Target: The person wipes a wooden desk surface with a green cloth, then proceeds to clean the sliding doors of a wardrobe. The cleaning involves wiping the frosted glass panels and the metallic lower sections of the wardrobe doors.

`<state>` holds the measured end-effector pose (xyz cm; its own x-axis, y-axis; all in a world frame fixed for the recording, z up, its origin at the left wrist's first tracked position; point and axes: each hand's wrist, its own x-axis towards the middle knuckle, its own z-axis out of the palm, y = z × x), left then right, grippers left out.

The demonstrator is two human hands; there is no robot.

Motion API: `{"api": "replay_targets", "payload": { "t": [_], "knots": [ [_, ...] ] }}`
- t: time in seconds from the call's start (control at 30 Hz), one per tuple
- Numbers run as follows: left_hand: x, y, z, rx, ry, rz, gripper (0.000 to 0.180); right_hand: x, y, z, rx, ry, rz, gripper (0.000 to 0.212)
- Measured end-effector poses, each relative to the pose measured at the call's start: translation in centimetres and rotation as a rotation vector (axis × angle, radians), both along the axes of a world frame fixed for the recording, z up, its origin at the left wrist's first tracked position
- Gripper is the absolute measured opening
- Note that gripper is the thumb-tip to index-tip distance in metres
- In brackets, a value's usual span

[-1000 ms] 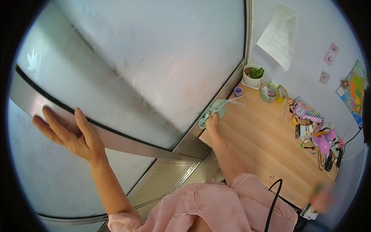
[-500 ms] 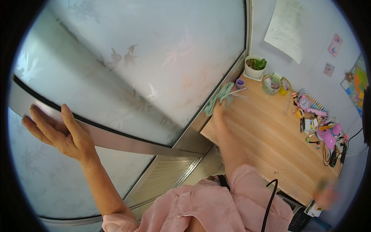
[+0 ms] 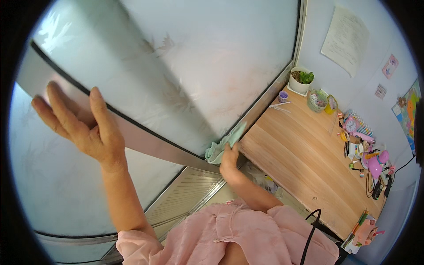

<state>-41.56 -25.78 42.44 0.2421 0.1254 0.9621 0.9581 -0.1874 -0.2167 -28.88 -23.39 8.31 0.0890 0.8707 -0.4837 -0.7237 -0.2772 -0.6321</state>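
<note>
A large frosted glass door [image 3: 238,66] with leaf patterns and a metal frame fills the left and middle of the view. My left hand [image 3: 84,126] lies against the wide metal crossbar [image 3: 154,148], fingers stretched out and apart, holding nothing. Lower right of it, my right hand [image 3: 229,159] grips a pale green cloth [image 3: 219,148]. The cloth is pressed to the glass and frame at the bottom corner of the upper pane, beside the near left edge of the wooden desk [image 3: 282,145]. My right fingertips are partly hidden by the cloth.
On the desk's far edge stand a potted plant [image 3: 301,80], a small purple cup [image 3: 283,96] and a glass bowl [image 3: 316,100]. A pink clock [image 3: 351,125], a pink lamp [image 3: 377,163] and small items line its right side. A black cable [image 3: 309,236] hangs in front of me.
My right hand has drawn the cloth from the desk's far left side down along the frame to the pane's lower corner. The left hand stays on the crossbar; the view has shifted.
</note>
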Motion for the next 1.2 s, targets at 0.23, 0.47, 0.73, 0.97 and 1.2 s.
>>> {"api": "replay_targets", "payload": {
  "t": [0.23, 0.47, 0.73, 0.97, 1.2],
  "knots": [
    [-0.2, 0.8, 0.2, 0.113, -0.01, -0.139, 0.06, -2.1, -4.5, 10.4, 1.376, -1.117, -0.152, 0.039],
    [-0.2, 0.2, 0.6, 0.134, -0.004, -0.039, 0.063, 0.3, 8.4, 11.9, 1.194, -0.999, -0.395, 0.045],
    [-0.2, -0.6, 0.5, 0.015, -0.109, -0.041, 0.053, -0.7, 1.9, 18.5, 1.874, -1.136, -0.1, 0.044],
    [-0.2, -1.9, -1.6, -0.048, -0.156, -0.127, 0.061, 1.3, 9.7, 27.9, 1.62, -0.999, -0.569, 0.043],
    [2.0, -12.9, -18.7, -0.378, -0.391, 0.09, 0.058, -1.7, 2.9, 27.8, 2.217, -1.266, -0.29, 0.043]
  ]
}}
